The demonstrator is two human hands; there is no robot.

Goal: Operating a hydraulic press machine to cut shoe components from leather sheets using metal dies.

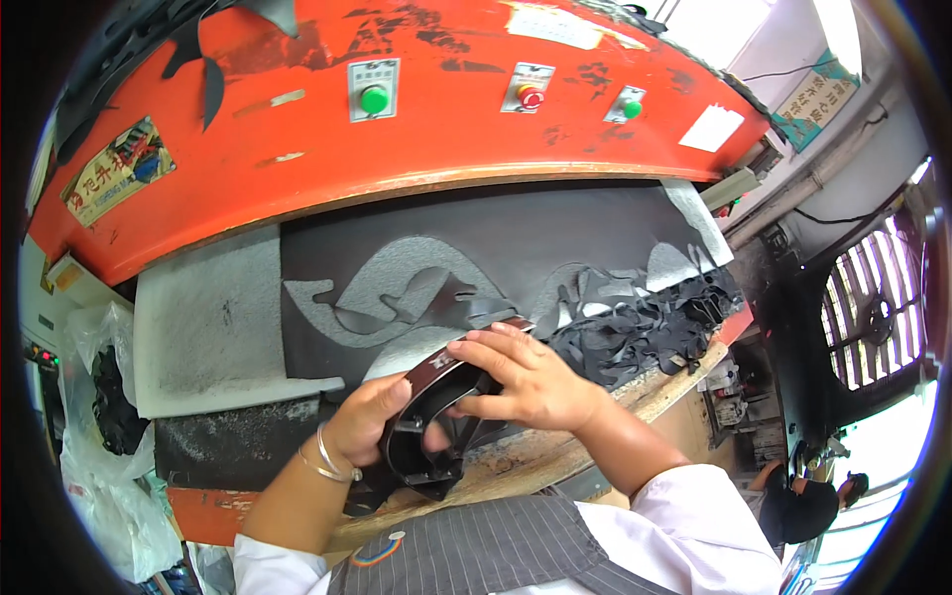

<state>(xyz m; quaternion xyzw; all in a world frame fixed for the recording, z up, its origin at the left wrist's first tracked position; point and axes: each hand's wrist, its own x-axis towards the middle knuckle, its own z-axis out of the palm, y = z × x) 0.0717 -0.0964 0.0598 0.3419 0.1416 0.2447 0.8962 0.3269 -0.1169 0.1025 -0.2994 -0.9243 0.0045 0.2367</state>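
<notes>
My left hand (365, 418) and my right hand (534, 382) hold a curved cutting die (428, 373) between them, close to my body. It is a dark, hollow metal frame with a brownish outer band and cross-braces inside. The left thumb presses on its near left side, and the right fingers lie over its upper right rim. Beyond the die lies a black leather-like sheet (575, 218). Curved cut-outs in it show the pale grey board (213, 322) underneath. Part of the sheet and a few loose cut pieces are hidden behind my hands.
A large orange-red press beam (436, 129) spans the far side, with a green button (374, 98) and a red one (532, 96). Tangled black scraps (635, 332) lie at the right, beside a worn wooden edge (684, 382). A plastic bag (109, 496) hangs at left. Another person (818, 506) is far right.
</notes>
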